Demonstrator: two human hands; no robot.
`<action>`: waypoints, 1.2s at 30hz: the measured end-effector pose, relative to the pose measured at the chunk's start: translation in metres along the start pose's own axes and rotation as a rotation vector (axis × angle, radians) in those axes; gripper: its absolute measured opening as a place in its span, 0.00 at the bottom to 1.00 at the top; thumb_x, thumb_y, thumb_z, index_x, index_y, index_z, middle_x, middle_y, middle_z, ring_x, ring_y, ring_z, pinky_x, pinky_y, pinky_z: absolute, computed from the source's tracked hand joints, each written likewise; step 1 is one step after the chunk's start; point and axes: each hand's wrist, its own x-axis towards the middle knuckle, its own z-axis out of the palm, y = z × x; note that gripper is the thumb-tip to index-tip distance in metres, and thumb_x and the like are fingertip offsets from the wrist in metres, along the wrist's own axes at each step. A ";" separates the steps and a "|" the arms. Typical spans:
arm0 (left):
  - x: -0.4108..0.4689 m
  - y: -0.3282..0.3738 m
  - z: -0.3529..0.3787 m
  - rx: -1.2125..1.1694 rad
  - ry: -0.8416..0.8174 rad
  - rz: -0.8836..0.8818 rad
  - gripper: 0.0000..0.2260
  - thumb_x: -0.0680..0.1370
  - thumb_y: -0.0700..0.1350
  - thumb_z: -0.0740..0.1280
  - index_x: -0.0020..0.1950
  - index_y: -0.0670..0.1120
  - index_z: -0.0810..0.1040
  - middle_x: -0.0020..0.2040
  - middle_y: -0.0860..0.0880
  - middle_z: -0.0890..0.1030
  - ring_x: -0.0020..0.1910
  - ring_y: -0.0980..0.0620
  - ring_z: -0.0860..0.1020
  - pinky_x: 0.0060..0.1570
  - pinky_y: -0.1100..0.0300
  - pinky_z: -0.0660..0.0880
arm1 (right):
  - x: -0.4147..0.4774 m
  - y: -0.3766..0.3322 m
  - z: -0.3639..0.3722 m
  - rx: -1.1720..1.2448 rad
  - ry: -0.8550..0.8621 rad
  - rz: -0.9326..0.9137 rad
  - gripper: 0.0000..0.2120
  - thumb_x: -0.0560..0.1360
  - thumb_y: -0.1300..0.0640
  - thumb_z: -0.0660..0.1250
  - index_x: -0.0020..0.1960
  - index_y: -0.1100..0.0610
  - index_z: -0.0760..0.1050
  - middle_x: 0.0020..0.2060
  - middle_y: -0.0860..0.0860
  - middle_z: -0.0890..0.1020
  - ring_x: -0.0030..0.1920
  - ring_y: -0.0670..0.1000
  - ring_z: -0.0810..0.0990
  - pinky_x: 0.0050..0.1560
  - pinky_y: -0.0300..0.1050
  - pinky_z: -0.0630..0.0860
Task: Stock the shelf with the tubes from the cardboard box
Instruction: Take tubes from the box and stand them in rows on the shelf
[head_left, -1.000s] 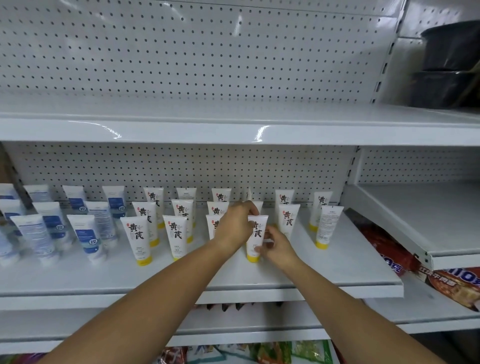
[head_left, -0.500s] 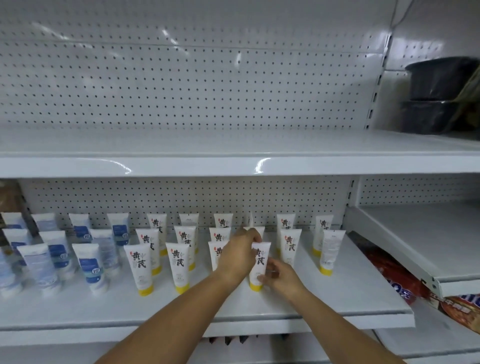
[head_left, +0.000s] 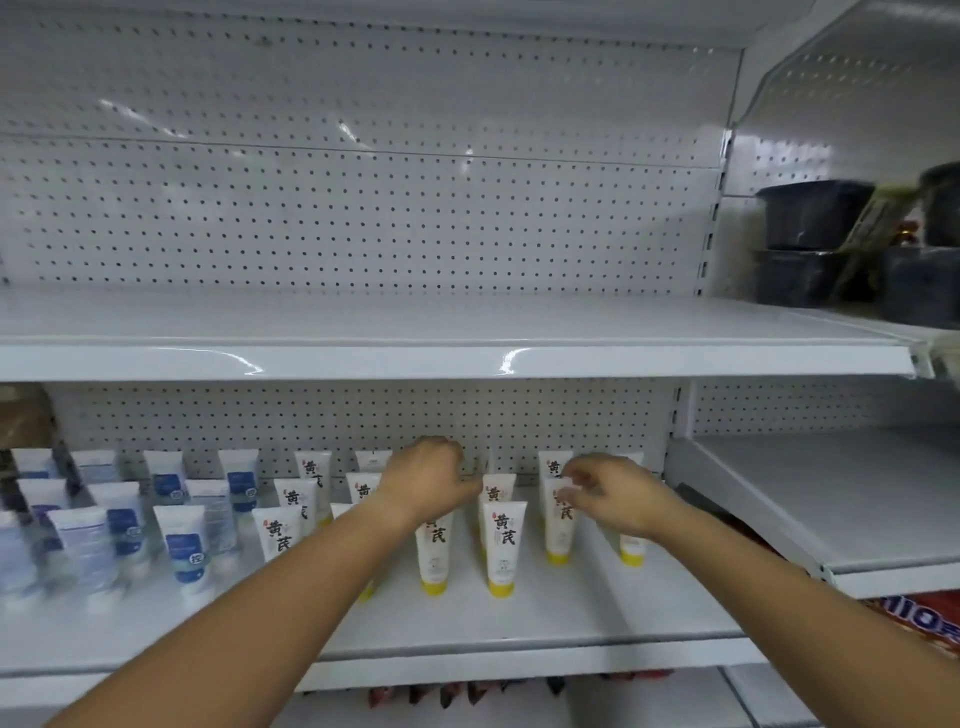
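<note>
Rows of white tubes with yellow caps and black characters stand cap-down on the middle shelf (head_left: 545, 623). The front tube (head_left: 501, 545) stands free between my hands. My left hand (head_left: 431, 480) hovers over the middle and back rows, back of the hand towards me; its curled fingers are beside a back-row tube (head_left: 485, 462) turned edge-on, and what they hold is hidden. My right hand (head_left: 615, 493) pinches the top of a middle-row tube (head_left: 558, 525) with thumb and fingertips. Another tube (head_left: 434, 556) stands under my left wrist.
White tubes with blue labels (head_left: 187, 551) fill the left of the same shelf. The shelf above (head_left: 467, 358) overhangs closely. Dark tubs (head_left: 810, 218) sit at the upper right, red snack packs (head_left: 914, 623) at the lower right, something brown (head_left: 21, 421) at the far left.
Both hands have left the front tube, which now stands alone. My left hand moved back towards the rear rows; my right hand moved right and up to a middle-row tube. The view tilted upward.
</note>
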 end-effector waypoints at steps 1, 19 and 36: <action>-0.004 -0.007 -0.007 0.016 -0.026 -0.016 0.19 0.75 0.63 0.62 0.38 0.47 0.74 0.40 0.50 0.77 0.41 0.48 0.76 0.36 0.58 0.70 | 0.002 -0.002 -0.005 -0.063 -0.005 -0.027 0.20 0.76 0.39 0.63 0.63 0.48 0.74 0.55 0.45 0.79 0.54 0.47 0.77 0.52 0.45 0.76; -0.277 -0.228 -0.132 0.173 -0.111 -0.660 0.27 0.74 0.68 0.60 0.54 0.47 0.81 0.48 0.51 0.82 0.43 0.50 0.81 0.41 0.55 0.80 | 0.052 -0.316 0.092 -0.030 -0.134 -0.761 0.13 0.77 0.40 0.61 0.54 0.48 0.72 0.48 0.45 0.74 0.49 0.49 0.75 0.47 0.46 0.74; -0.581 -0.395 -0.177 0.211 -0.181 -1.190 0.23 0.73 0.66 0.60 0.42 0.47 0.79 0.41 0.50 0.80 0.39 0.50 0.79 0.42 0.52 0.80 | -0.022 -0.678 0.286 0.096 -0.475 -1.155 0.15 0.76 0.44 0.60 0.54 0.51 0.76 0.49 0.48 0.76 0.48 0.49 0.77 0.51 0.51 0.77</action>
